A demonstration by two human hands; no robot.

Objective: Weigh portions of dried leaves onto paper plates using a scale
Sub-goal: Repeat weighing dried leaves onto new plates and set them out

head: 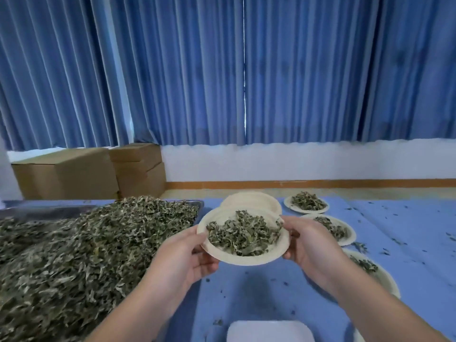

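**A loaded plate held above the scale**

At the bottom edge of the frame, just right of centre, lies a white, rounded-square platform (pixel 270 332), most likely the scale's pan; nothing rests on it.

Above it, in the lower middle, the left hand (pixel 180 257) and the right hand (pixel 313 245) carry a round off-white paper plate (pixel 246 260) between them. Each clasps an opposite edge, fingers curled beneath and thumb near the rim. Two-sided support probably keeps the flimsy plate level, so its loose mound of crumpled grey-green dried leaves (pixel 244 233) does not slide off.

Filling the lower left is a large heap of the same dried leaves (pixel 74 255) on a shallow metal tray (pixel 200 206), kept within easy reach as the supply.

Along the right, three filled paper plates (pixel 306 211) run in a row from near to far on the blue table covering (pixel 407 230), apparently portions set aside. Leaf crumbs dot the covering.

Just behind the held plate sits a stack of empty paper plates (pixel 251 199).

Farthest back, brown cardboard boxes (pixel 66 174) stand at centre left beneath pleated blue curtains (pixel 222 70).
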